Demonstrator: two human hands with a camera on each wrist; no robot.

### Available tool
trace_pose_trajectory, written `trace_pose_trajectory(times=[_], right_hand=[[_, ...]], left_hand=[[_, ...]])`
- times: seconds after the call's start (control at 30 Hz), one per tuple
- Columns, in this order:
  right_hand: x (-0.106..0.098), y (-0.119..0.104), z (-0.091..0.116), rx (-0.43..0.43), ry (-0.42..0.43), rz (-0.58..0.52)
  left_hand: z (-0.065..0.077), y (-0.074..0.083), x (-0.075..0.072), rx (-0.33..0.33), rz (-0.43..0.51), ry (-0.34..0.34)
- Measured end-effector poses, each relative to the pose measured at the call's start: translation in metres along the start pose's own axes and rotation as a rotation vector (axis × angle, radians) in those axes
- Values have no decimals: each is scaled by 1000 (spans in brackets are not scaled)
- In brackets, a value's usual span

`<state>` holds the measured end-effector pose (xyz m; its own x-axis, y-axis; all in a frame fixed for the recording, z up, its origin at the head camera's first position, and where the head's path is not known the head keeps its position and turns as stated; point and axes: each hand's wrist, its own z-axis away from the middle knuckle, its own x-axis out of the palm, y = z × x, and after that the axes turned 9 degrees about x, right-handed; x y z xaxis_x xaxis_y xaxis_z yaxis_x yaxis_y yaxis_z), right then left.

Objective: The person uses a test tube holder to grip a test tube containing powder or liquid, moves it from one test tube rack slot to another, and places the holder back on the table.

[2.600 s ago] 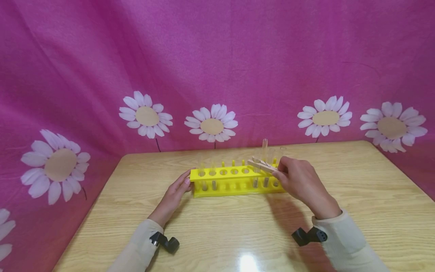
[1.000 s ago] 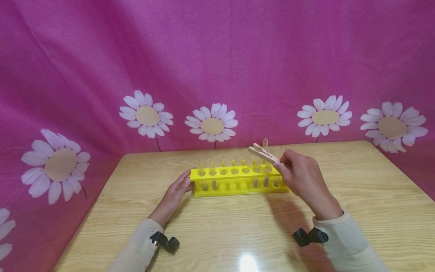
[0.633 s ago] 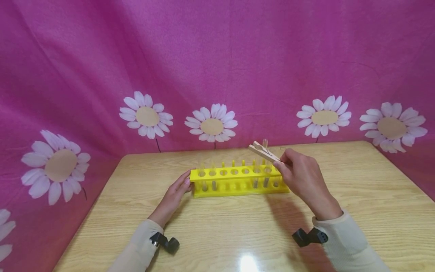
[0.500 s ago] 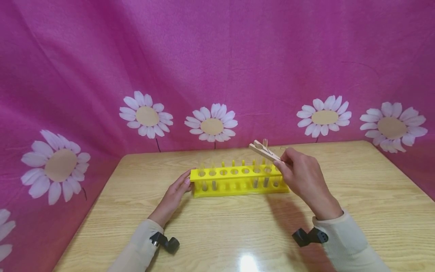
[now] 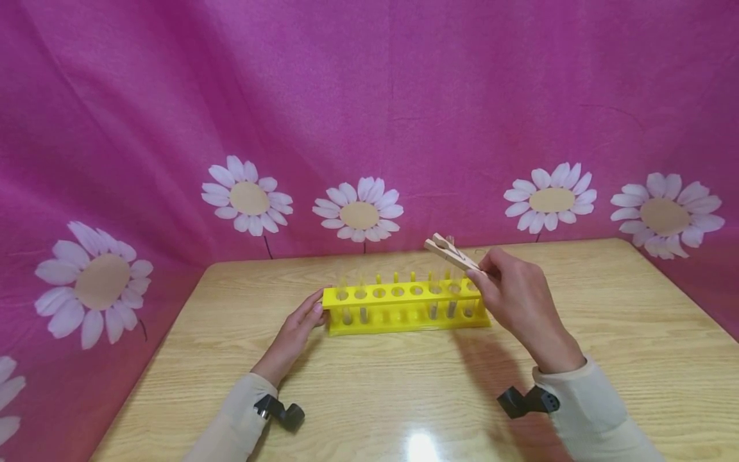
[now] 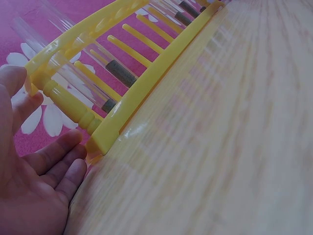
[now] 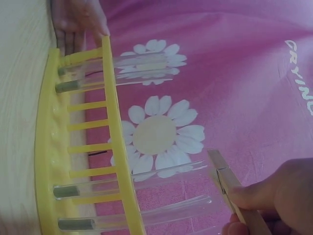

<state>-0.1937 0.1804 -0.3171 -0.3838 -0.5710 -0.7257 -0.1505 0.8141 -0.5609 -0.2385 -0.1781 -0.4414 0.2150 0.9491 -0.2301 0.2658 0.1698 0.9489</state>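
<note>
A yellow test tube rack (image 5: 369, 298) stands on the table with clear test tubes upright in it, two at its left end and three at its right. Dark material fills the bottoms of some tubes, such as one test tube (image 6: 121, 73) in the left wrist view. My left hand (image 5: 294, 333) touches the rack's left end with fairly straight fingers (image 6: 58, 149). With my right hand (image 5: 522, 305) I pinch a wooden test tube holder (image 7: 227, 178), shaped like a clothespin. Its tip (image 5: 437, 244) hovers by the right-hand tubes' mouths, apparently around none.
A light wood-grain table (image 5: 369, 391) lies under the rack. Behind and beside it hangs a magenta cloth (image 5: 450, 96) printed with white daisies. Several empty holes run along the middle of the rack. Both wrists carry small black cameras.
The test tube holder has risen from low across the right-hand tubes to about the height of their mouths. My right hand has shifted slightly up; left hand and rack stay put.
</note>
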Motion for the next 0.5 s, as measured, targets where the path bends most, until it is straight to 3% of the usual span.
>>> trace_pose_trajectory(times=[0.5], right_hand=[[-7, 2, -2, 27, 19, 11]], left_hand=[[0, -1, 0, -7, -3, 7]])
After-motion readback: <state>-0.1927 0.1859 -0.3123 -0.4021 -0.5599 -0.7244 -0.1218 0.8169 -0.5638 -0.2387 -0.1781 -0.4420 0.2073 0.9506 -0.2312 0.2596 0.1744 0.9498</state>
